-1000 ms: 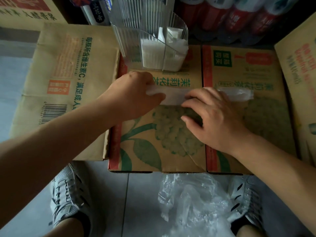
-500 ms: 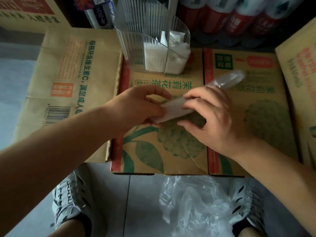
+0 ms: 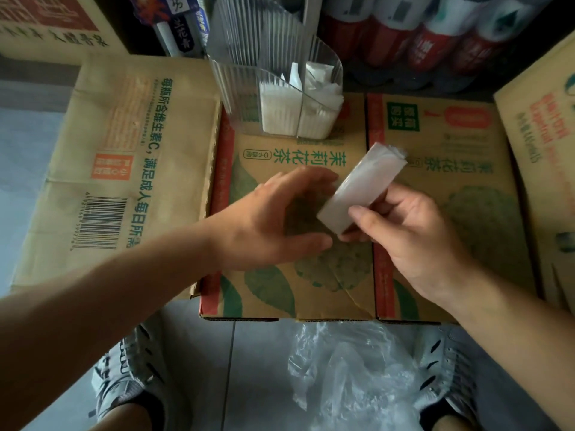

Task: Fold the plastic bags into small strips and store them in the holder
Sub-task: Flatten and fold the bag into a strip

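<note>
A plastic bag folded into a white strip is lifted off the cardboard box, tilted up to the right. My right hand pinches its lower end between thumb and fingers. My left hand hovers just left of the strip with fingers spread and holds nothing. The clear ribbed holder stands at the back of the box with several folded white strips in its compartments. Loose crumpled plastic bags lie on the floor between my shoes.
Flattened cardboard boxes lie to the left and one stands at the right. Red and white bottles line the back behind the holder. My shoes rest on the tiled floor below the box edge.
The strip was pressed flat on the box, then raised. Now my left hand has let go of it and opened, while my right hand alone holds it tilted upward.
</note>
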The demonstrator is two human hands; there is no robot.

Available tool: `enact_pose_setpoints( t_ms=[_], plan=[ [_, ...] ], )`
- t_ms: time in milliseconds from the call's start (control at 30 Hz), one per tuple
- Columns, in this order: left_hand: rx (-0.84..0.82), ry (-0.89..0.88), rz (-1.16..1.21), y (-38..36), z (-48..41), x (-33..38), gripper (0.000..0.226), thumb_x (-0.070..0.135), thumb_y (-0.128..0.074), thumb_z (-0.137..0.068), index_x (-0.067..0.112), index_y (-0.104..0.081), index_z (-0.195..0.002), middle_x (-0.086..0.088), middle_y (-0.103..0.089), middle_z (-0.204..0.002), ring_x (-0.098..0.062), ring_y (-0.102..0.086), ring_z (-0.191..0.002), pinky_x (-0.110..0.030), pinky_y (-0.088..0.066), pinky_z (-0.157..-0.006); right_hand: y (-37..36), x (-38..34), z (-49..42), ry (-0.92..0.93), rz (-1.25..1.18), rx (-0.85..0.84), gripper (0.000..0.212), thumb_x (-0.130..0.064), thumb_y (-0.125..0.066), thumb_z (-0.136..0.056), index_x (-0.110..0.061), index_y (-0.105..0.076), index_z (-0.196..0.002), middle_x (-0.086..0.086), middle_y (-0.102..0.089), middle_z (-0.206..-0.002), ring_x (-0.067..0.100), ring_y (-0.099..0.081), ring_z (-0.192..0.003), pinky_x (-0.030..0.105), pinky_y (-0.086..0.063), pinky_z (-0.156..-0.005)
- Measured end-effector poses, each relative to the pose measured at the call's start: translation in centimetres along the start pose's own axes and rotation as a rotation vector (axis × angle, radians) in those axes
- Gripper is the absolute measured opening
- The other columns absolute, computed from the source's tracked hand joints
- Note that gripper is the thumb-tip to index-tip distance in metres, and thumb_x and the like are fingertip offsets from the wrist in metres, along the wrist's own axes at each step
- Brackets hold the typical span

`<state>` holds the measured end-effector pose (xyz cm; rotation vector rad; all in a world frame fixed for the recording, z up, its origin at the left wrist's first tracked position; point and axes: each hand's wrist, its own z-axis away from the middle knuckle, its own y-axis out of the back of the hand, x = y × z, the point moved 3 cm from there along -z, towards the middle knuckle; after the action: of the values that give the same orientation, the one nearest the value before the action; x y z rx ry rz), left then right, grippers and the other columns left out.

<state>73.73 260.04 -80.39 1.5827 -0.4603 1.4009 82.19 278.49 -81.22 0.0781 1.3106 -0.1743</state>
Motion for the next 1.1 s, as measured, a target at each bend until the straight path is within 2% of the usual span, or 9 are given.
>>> enact_pose_setpoints(
  t_ms=[100,167,267,400,533,733,867,1000,1100],
  plan=[
    [0.034,-0.004,-0.109,-0.8,-0.5,-0.3,0.067,0.028,-0.079,-0.079,0.016,-0.052,-0.138,0.014,-0.061,-0.118,-0.014,-0.060,-0.112,-0.040,-0.053,-0.095,-0.1,0.4,0.1,-0.099,-0.054,-0.027,0.022,-0.007,-0.066,-0.093,-0.004,-0.068,-0.114,0.017,-0.075,-0.106,0.033,-0.073,-0.100,0.042,-0.062,-0.082],
    [0.091,-0.057,-0.227,-0.8,-0.4,0.1,0.067,0.032,-0.079,-0.077,0.018,-0.053,-0.137,0.029,-0.050,-0.113,-0.011,-0.053,-0.108,-0.030,-0.048,-0.094,-0.1,0.5,0.1,-0.146,-0.090,-0.017,0.020,-0.004,-0.063,-0.095,-0.004,-0.067,-0.115,0.018,-0.076,-0.106,0.034,-0.074,-0.099,0.039,-0.062,-0.078],
    [0.124,-0.103,-0.216,-0.9,-0.4,0.4,0.063,0.026,-0.080,-0.077,0.019,-0.055,-0.134,0.039,-0.047,-0.108,0.003,-0.047,-0.100,-0.010,-0.039,-0.086,-0.1,0.5,0.2,-0.171,-0.116,-0.007,0.020,0.002,-0.055,-0.097,-0.004,-0.066,-0.113,0.018,-0.076,-0.105,0.033,-0.075,-0.096,0.034,-0.062,-0.074],
    [0.105,-0.068,-0.150,-1.1,-0.3,0.6,0.053,0.019,-0.080,-0.078,0.020,-0.060,-0.127,0.030,-0.055,-0.099,0.009,-0.053,-0.090,-0.004,-0.036,-0.076,0.3,0.3,0.3,-0.107,-0.053,-0.074,0.020,0.004,-0.059,-0.096,-0.004,-0.066,-0.113,0.016,-0.076,-0.107,0.029,-0.073,-0.103,0.034,-0.061,-0.082],
    [0.079,-0.031,-0.151,-1.2,-0.1,0.6,0.044,0.014,-0.080,-0.081,0.017,-0.063,-0.121,0.026,-0.058,-0.089,0.006,-0.055,-0.077,-0.007,-0.038,-0.067,0.5,-0.3,0.6,0.055,0.122,-0.136,0.023,-0.008,-0.063,-0.089,-0.007,-0.069,-0.111,0.012,-0.075,-0.108,0.026,-0.071,-0.104,0.035,-0.057,-0.094],
    [0.050,-0.068,-0.175,-1.4,0.0,0.2,0.038,0.024,-0.079,-0.081,0.024,-0.064,-0.116,0.005,-0.059,-0.100,-0.015,-0.059,-0.087,-0.020,-0.046,-0.074,0.4,-0.7,1.6,0.185,0.272,-0.172,0.014,-0.011,-0.067,-0.089,-0.013,-0.072,-0.103,0.008,-0.074,-0.098,0.024,-0.071,-0.097,0.041,-0.058,-0.090],
    [0.021,-0.067,-0.278,-1.2,0.0,0.4,0.024,0.035,-0.073,-0.082,0.033,-0.066,-0.105,0.015,-0.057,-0.088,-0.003,-0.056,-0.076,-0.022,-0.044,-0.068,0.3,-0.7,1.7,0.349,0.523,-0.202,0.013,-0.011,-0.067,-0.092,-0.006,-0.075,-0.101,0.007,-0.070,-0.103,0.028,-0.067,-0.101,0.044,-0.053,-0.088],
    [-0.040,0.028,-0.335,-0.8,-0.1,0.6,0.022,0.038,-0.065,-0.088,0.056,-0.054,-0.087,0.018,-0.060,-0.070,-0.001,-0.057,-0.062,-0.027,-0.047,-0.059,0.5,-0.8,1.7,0.425,0.528,-0.156,0.016,-0.016,-0.066,-0.092,-0.002,-0.074,-0.093,0.012,-0.068,-0.096,0.030,-0.067,-0.096,0.050,-0.052,-0.082],
    [-0.146,0.173,-0.088,-0.7,-0.1,0.3,0.026,0.026,-0.067,-0.098,0.051,-0.060,-0.099,0.008,-0.073,-0.076,-0.005,-0.070,-0.057,-0.021,-0.055,-0.059,0.5,-1.0,1.6,0.420,0.491,-0.118,0.013,-0.013,-0.067,-0.092,-0.002,-0.074,-0.094,0.012,-0.070,-0.097,0.028,-0.069,-0.095,0.050,-0.054,-0.082]
  ],
)
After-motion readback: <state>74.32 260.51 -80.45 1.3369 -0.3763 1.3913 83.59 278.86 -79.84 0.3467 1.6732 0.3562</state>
